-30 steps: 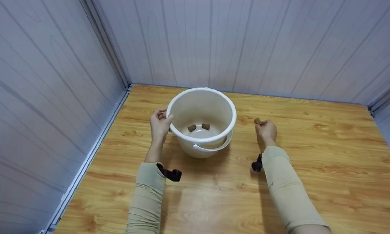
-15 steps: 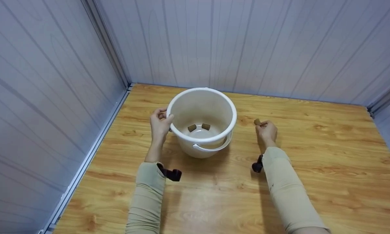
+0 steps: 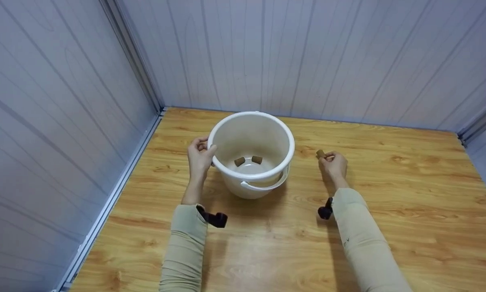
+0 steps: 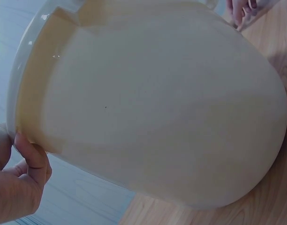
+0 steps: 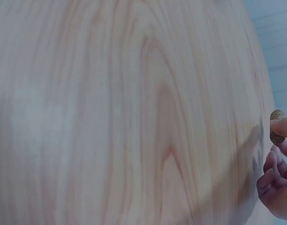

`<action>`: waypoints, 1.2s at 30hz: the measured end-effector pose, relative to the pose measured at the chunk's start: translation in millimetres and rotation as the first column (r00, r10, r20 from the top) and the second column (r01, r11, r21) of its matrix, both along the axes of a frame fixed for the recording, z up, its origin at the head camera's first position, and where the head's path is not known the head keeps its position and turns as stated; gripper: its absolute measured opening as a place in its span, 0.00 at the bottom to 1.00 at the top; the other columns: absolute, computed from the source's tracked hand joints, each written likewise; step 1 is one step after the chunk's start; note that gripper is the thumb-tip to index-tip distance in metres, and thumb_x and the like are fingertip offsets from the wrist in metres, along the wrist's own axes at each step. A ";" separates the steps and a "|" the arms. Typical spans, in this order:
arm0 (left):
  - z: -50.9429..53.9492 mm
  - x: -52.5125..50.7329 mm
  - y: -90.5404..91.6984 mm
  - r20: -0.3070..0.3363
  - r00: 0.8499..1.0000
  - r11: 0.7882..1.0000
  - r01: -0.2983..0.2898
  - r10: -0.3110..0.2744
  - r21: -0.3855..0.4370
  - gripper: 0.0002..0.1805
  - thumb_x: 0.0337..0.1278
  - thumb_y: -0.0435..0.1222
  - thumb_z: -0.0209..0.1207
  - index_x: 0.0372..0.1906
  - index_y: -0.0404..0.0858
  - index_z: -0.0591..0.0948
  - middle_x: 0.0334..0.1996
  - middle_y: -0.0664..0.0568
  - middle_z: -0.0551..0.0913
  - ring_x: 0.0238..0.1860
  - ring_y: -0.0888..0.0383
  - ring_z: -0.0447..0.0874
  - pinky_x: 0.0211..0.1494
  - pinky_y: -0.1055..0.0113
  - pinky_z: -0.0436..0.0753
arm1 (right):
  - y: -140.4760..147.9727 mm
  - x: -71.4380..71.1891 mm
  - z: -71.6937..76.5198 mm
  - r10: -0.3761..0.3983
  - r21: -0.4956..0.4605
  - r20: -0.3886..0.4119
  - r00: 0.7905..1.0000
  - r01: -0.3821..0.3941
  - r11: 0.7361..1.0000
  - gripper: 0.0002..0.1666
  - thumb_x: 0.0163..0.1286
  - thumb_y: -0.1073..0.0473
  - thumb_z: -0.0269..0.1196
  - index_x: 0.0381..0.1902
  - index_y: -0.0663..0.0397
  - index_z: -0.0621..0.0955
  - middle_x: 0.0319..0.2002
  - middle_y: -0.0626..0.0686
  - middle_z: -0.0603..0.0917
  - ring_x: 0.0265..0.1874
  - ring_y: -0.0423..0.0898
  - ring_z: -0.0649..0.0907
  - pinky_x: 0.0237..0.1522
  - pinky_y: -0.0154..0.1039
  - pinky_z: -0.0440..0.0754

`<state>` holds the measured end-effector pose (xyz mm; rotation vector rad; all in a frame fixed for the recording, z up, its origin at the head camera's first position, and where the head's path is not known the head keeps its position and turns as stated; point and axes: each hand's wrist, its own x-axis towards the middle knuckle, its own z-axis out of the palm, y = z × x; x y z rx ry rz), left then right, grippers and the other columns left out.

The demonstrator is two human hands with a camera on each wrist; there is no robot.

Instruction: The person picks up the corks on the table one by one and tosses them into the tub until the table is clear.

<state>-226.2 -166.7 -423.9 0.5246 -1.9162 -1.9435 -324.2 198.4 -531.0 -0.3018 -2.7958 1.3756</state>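
Observation:
A white plastic bucket [image 3: 249, 188] stands on the wood-grain surface, its handle [image 3: 267, 187] hanging down at the front. My left hand [image 3: 200, 157] grips its rim at the left side, thumb over the edge and fingers curled beneath, as the left wrist view shows too. Inside, on the bucket's bottom, lie two brown corks, a left cork [image 3: 239, 162] and a right cork [image 3: 257, 159]. To the right of the bucket my right hand [image 3: 334, 165] pinches another cork [image 3: 320, 153] between thumb and fingers. The right wrist view catches this cork [image 5: 277, 127] at its edge.
A pale panelled wall [image 3: 307, 61] closes off the back, and a second wall [image 3: 56, 121] the left side. A metal rail [image 3: 109, 198] runs along the left edge of the wood-grain surface [image 3: 409, 194]. Black wrist cameras sit on both sleeves.
My right hand and forearm have shifted slightly toward me and to the right, the cork still pinched and tilted a little differently. The left hand keeps its hold on the bucket rim.

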 end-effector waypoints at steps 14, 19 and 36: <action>0.1 0.2 -1.6 -0.002 1.000 1.000 -0.004 0.004 0.021 0.17 0.48 0.21 0.56 0.47 0.24 0.77 0.26 0.48 0.73 0.19 0.63 0.71 0.14 0.78 0.72 | 3.0 12.4 5.9 0.070 -0.035 -0.101 0.992 -0.074 0.997 0.17 0.68 0.60 0.63 0.48 0.68 0.79 0.31 0.53 0.77 0.28 0.42 0.75 0.26 0.30 0.72; -0.3 0.6 -0.5 0.008 1.000 0.999 0.013 -0.013 0.032 0.17 0.48 0.21 0.56 0.47 0.24 0.77 0.25 0.49 0.72 0.16 0.64 0.70 0.12 0.78 0.70 | 3.3 16.8 11.3 0.084 -0.025 -0.131 0.988 -0.088 0.996 0.15 0.67 0.62 0.63 0.47 0.68 0.80 0.32 0.53 0.78 0.30 0.43 0.76 0.26 0.28 0.72; -1.0 0.3 0.5 0.014 1.000 0.999 0.010 -0.010 0.034 0.18 0.47 0.22 0.55 0.48 0.24 0.76 0.27 0.47 0.73 0.14 0.65 0.70 0.11 0.79 0.69 | -8.3 35.3 37.6 0.160 -0.056 -0.273 0.949 -0.182 0.982 0.13 0.63 0.65 0.66 0.43 0.70 0.82 0.29 0.52 0.78 0.23 0.35 0.74 0.25 0.24 0.72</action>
